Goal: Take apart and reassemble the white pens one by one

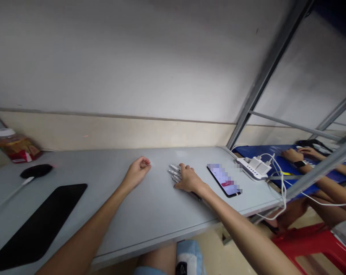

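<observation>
My left hand rests on the grey table with its fingers curled into a loose fist, and nothing shows inside it. My right hand lies palm down a little to the right, its fingers closed over a bunch of white pens whose tips stick out to the left. A phone with a lit screen lies on the table just right of my right hand.
A white power strip with chargers and cables sits at the table's right end. A black mat, a black mouse and a bottle are at the left. Another person's hands rest on a blue table beyond a metal frame. A red stool stands lower right.
</observation>
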`<state>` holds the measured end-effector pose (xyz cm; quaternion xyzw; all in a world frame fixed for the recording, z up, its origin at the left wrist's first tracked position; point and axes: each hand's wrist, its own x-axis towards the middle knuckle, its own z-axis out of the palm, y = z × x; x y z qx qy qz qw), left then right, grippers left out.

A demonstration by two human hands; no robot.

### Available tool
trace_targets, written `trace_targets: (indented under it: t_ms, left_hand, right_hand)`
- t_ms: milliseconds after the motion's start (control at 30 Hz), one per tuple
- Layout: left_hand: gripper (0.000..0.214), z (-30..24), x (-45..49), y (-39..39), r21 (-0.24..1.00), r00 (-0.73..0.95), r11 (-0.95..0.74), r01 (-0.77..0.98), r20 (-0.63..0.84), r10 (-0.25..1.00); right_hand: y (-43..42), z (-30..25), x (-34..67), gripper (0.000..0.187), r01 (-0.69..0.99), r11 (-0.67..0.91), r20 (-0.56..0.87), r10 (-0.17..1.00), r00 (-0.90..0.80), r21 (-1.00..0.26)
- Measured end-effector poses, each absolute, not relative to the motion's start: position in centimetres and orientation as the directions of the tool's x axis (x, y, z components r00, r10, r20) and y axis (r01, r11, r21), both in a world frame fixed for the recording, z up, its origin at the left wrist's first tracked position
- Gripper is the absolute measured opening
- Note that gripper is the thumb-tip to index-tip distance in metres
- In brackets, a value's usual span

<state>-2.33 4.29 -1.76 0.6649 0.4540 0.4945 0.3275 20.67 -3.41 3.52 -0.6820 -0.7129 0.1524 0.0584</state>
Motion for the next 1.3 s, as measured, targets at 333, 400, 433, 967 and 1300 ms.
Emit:
trace_targets:
  t_ms: [333,400,433,967,1300]
  left_hand:
    - [0.016,-1.5,-2.0,3.9,0.870,0.107,-0.368,0.328,0.353,0.930]
    - [0.016,-1.5,-1.9,3.9,0.879,0.089,-0.352,0.322,0.342,0.935]
    - [0.016,-1.4,-1.9,3.8,0.885,0.080,-0.343,0.316,0.335,0.939]
    - [0.022,0.1,-0.7,2.5,0.863,0.047,-0.358,0.357,0.366,0.930]
    - [0.051,1.4,0.4,0.1,0.757,0.250,-0.523,0.392,0.459,0.852]
  right_hand:
    - [-2.8,2.3,19.5,0.029,0.976,0.104,-0.075,0.990,-0.120,-0.191]
    - [-2.6,2.6,19.7,0.022,0.971,0.109,-0.076,0.989,-0.127,-0.211]
    - [-2.4,2.8,19.8,0.020,0.965,0.120,-0.063,0.988,-0.138,-0.235]
    - [2.7,3.1,14.2,0.030,-0.100,0.440,0.433,0.897,0.085,-0.892]
    - [1.8,-0.3,13.7,0.026,-0.100,0.441,0.449,0.890,-0.078,-0.892]
